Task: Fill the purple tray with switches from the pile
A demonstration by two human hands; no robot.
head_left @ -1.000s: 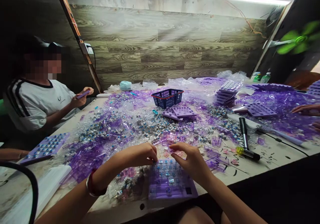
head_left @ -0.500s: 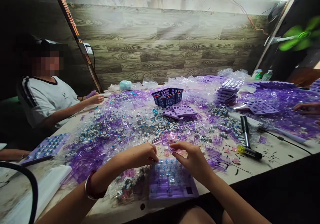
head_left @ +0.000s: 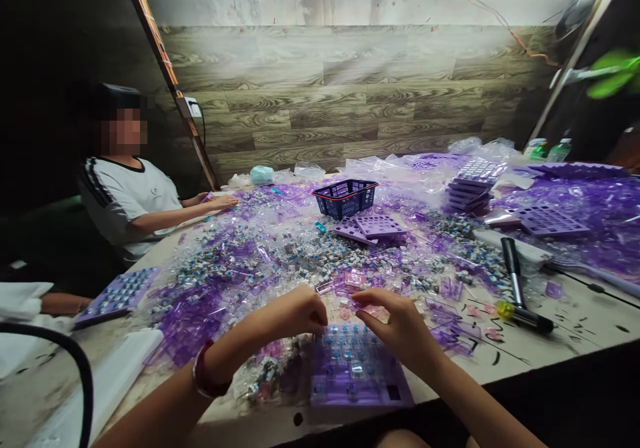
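Note:
A purple grid tray (head_left: pixel 357 378) with blue-stemmed key switches in several slots lies at the near table edge. My left hand (head_left: pixel 295 311) hovers over its far left corner, fingers curled and pinched together. My right hand (head_left: pixel 400 325) is over the tray's far right part, thumb and fingers pinched near a small pinkish clear piece (head_left: pixel 373 310). What the fingertips hold is too small to tell. A red band sits on my left wrist. Loose switches and clear purple plastic pieces (head_left: pixel 260 261) cover the table beyond.
A dark blue basket (head_left: pixel 345 198) stands mid-table behind two empty purple trays (head_left: pixel 373 227). A black tool and a yellow-handled screwdriver (head_left: pixel 523 315) lie at right. A stack of filled trays (head_left: pixel 467 191) is far right. A person in a white shirt (head_left: pixel 133 198) sits at left beside another tray (head_left: pixel 117 295).
The view has swung to the left. The person at left lowered a hand from chest height onto the table. My hands stay over the tray's far edge.

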